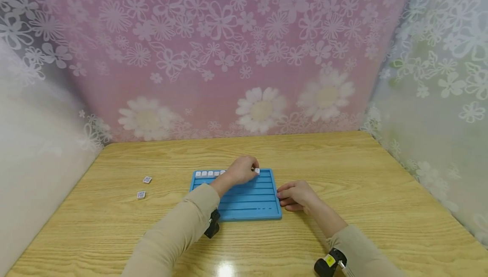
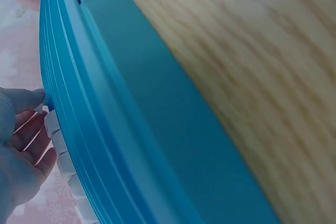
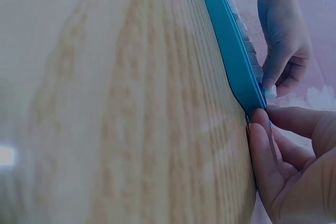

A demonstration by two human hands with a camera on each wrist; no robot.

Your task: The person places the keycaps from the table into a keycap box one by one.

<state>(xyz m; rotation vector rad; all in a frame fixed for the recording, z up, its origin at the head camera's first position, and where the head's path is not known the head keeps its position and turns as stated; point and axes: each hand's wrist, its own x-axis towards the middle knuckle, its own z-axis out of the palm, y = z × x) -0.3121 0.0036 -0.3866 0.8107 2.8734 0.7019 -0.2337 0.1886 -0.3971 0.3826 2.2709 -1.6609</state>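
Observation:
A blue tray (image 1: 248, 204) with long parallel ridges lies on the table. Along its far edge, small white blocks (image 1: 204, 174) stand side by side from the left corner. My left hand (image 1: 241, 171) reaches over the tray and pinches one more white block (image 1: 257, 171) near the far right corner. The left wrist view shows that thumb and fingertips close to the row of blocks (image 2: 66, 165). At the tray's right side, my right hand (image 1: 299, 195) grips the edge between thumb and fingers, as the right wrist view shows of the tray's corner (image 3: 255, 97).
Two small square pieces with printed faces lie on the wooden table left of the tray, one farther back (image 1: 147, 179) and one nearer (image 1: 141, 194). Flowered cloth (image 1: 228, 56) stands behind the table, with pale walls on both sides.

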